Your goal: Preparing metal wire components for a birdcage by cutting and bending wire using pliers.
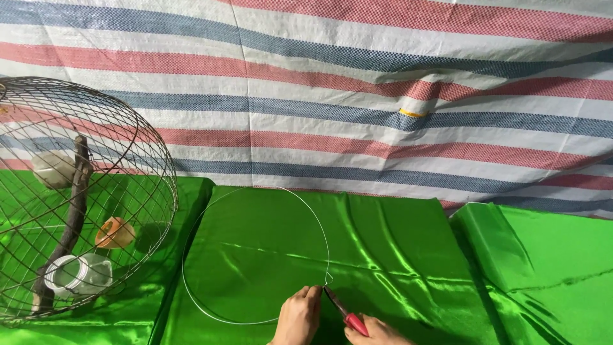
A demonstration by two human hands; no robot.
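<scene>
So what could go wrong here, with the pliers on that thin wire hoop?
1. The wire hoop is thin and springy; if the left hand loses its pinch near the join, the free end might whip toward the fingers.
2. The red-handled pliers in the right hand bite close to the left fingertips, so a slip could nip them.
3. The glossy green cloth looks slick, so the hoop may slide.

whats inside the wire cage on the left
Inside the wire cage a brown wooden perch runs top to bottom, with an orange cup, a white cup and a clear plastic jar. What the cups and jar hold cannot be seen.
</scene>
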